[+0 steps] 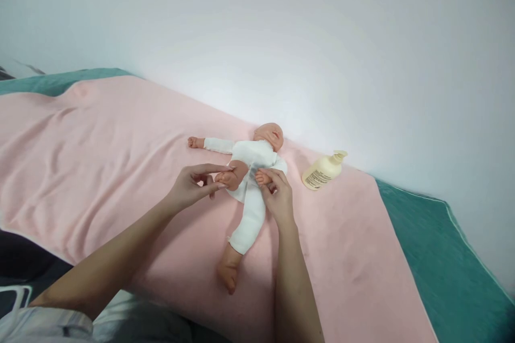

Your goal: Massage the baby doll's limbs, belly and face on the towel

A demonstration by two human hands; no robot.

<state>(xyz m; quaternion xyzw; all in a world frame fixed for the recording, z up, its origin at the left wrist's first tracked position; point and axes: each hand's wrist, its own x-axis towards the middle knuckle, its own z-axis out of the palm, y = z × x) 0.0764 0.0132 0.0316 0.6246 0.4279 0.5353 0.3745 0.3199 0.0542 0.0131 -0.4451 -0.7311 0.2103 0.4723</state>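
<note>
A baby doll with a white cloth body lies on its back on a pink blanket, its head toward the wall. One leg is bent up over the body; the other stretches toward me. My left hand pinches the foot of the raised leg between thumb and fingers. With fingers closed, my right hand grips the doll's hand near its belly. The doll's other arm reaches out to the left, untouched.
A pale yellow pump bottle with printed text leans on the blanket, right of the doll. Green cloth shows beyond the blanket at the right and far left. A white wall rises behind. A white curved object is at the lower left.
</note>
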